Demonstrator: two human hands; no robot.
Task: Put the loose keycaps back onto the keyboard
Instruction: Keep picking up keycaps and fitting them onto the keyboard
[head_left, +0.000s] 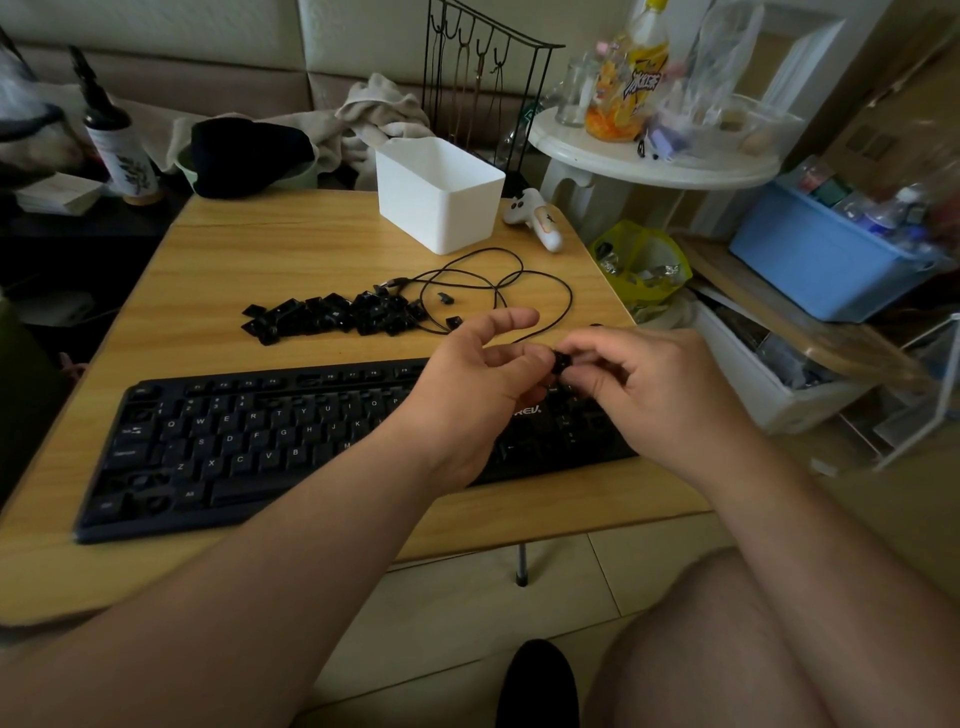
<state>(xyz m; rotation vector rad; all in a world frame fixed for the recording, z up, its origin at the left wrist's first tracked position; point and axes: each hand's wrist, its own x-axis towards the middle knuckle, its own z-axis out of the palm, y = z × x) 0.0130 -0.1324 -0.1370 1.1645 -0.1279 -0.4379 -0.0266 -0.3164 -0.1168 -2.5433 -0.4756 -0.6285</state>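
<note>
Both forearms reached forward over the keyboard (291, 441), where the left hand (467, 379), its forefinger stretched out, and the right hand (660, 389), fingers curled, met above its right end, pinching one small keycap (561, 360) between their fingertips.

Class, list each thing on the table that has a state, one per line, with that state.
Black computer keyboard: flat on the table, some keys missing.
Small black keycap: pinched between both hands.
Left hand: gripping keycap.
Right hand: gripping keycap.
Pile of black keycaps: loose.
White plastic box: upright, open-topped.
Black cable: loosely coiled.
</note>
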